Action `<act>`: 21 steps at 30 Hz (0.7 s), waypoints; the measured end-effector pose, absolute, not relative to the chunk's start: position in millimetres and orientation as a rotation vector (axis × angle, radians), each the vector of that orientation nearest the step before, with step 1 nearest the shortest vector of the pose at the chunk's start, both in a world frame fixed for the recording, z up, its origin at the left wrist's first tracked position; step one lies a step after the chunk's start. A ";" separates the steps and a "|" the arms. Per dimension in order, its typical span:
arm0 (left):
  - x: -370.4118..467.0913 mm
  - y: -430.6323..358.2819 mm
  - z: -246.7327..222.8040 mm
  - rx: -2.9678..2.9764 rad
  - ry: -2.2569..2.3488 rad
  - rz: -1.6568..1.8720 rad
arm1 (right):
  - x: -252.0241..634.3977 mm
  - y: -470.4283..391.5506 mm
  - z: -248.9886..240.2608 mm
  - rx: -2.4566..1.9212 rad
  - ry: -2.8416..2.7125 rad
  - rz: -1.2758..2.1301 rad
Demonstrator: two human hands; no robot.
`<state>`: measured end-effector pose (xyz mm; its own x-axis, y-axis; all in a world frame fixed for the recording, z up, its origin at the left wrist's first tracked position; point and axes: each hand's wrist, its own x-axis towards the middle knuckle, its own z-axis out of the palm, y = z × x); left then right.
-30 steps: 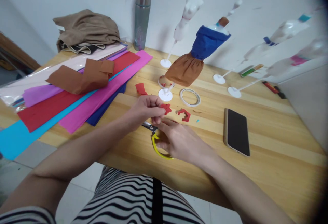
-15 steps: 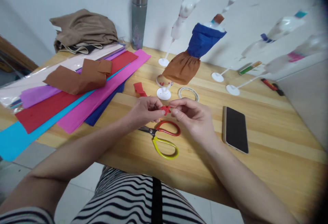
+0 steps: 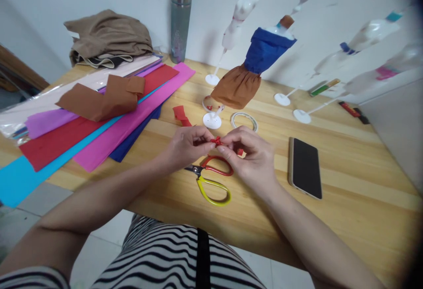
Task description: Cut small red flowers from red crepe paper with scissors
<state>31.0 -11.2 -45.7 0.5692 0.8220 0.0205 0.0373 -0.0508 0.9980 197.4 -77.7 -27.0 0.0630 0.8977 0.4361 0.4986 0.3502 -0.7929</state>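
Observation:
My left hand [image 3: 185,144] and my right hand [image 3: 248,153] meet above the wooden table [image 3: 346,201], both pinching one small red paper piece [image 3: 216,141] between fingertips. Just below them lie scissors [image 3: 211,178] with one red and one yellow handle loop, untouched. A small red scrap [image 3: 240,151] shows partly under my right fingers. Behind the hands stands a small mannequin [image 3: 251,66] dressed in a blue paper top and brown paper skirt on a white stand.
Crepe paper sheets [image 3: 92,117] in several colours lie at the left, with a folded brown piece [image 3: 105,97] on top. A tape ring [image 3: 243,120], red scrap [image 3: 181,114], phone [image 3: 306,168], steel flask [image 3: 180,16], folded cloth [image 3: 109,38] and bare white mannequins [image 3: 236,20] surround the work spot.
My right hand left the scissors on the table and rose to join the left hand on the red paper piece. The piece now looks pinched narrower.

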 end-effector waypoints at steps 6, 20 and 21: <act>29.5 -13.4 -41.1 1.607 0.789 0.815 | 198.6 -78.5 -30.6 -1.303 -1.627 0.453; 31.6 -10.2 -58.8 1.684 0.715 0.985 | 198.3 -76.7 -37.8 -1.148 -1.697 0.234; 31.4 -10.4 -58.4 1.703 0.720 0.990 | 198.5 -76.8 -37.8 -1.134 -1.703 0.223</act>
